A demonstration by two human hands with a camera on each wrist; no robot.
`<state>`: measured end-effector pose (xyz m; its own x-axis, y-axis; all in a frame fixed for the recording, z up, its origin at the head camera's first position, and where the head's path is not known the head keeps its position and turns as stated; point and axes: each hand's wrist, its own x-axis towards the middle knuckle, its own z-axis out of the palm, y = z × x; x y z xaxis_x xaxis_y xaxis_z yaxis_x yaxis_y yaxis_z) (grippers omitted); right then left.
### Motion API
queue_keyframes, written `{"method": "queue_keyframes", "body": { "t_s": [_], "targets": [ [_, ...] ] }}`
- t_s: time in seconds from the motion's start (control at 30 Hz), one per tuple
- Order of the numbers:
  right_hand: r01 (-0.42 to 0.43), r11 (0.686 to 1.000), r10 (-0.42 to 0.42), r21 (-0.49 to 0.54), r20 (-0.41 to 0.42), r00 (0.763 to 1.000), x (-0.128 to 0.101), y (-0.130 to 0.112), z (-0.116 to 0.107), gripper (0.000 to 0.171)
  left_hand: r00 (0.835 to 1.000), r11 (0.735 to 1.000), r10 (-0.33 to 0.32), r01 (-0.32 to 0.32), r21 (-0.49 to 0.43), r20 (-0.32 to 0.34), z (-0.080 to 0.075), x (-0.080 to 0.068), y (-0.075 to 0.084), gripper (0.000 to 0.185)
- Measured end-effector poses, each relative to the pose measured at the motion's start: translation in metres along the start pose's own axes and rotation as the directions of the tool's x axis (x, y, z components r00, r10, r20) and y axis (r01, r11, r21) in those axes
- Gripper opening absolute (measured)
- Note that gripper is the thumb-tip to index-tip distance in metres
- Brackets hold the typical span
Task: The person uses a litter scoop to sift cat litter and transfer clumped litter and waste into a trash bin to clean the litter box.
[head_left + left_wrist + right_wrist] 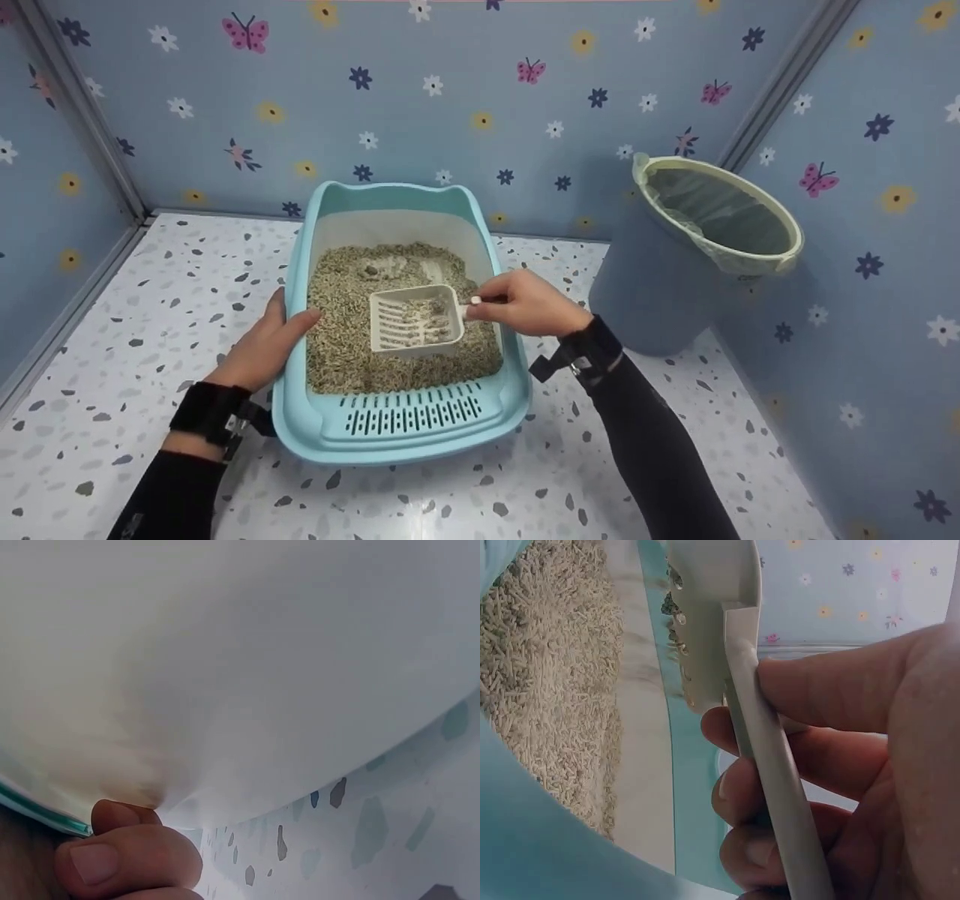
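A light-blue-rimmed litter box with a pale tub holds pellet litter. My left hand grips its left rim, thumb over the top. In the left wrist view, curled fingers show against the tub's outer wall. My right hand holds a white slotted litter scoop over the litter. Some pellets and clumps lie in the scoop. In the right wrist view, thumb and fingers wrap the scoop's handle, and bits stick in its slots.
To the right stands a grey-blue trash bin with a pale rim and a translucent liner. Blue flowered panels enclose the back and sides. The floor is white with grey speckles. A perforated step forms the box's front.
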<state>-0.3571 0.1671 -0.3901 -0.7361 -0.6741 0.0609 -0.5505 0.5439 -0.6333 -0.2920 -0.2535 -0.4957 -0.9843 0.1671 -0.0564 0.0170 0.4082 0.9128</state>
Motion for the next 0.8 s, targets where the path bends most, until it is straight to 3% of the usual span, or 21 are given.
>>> {"method": "queue_keyframes", "body": {
  "t_s": [0.2,0.37,0.6,0.8],
  "targets": [
    [-0.079,0.997,0.078,-0.007,-0.079,0.994,-0.012,0.011,-0.007,0.019,1.000,1.000,0.004,-0.004,0.022,0.007,0.003,0.001,-0.001,0.102],
    [-0.018,1.000,0.018,0.017,-0.016,1.000,0.000,0.004,0.001,0.026,1.000,1.000,0.009,-0.009,0.011,-0.011,0.000,0.000,-0.002,0.101],
    [-0.061,0.998,0.064,0.027,-0.097,0.993,-0.012,0.013,-0.004,0.017,1.000,1.000,0.010,-0.010,0.001,0.007,0.001,0.000,-0.004,0.100],
    [-0.009,1.000,0.009,0.013,-0.039,0.999,-0.005,0.008,0.004,0.024,1.000,1.000,0.008,-0.008,0.011,0.000,-0.001,0.001,-0.002,0.101]
  ]
}}
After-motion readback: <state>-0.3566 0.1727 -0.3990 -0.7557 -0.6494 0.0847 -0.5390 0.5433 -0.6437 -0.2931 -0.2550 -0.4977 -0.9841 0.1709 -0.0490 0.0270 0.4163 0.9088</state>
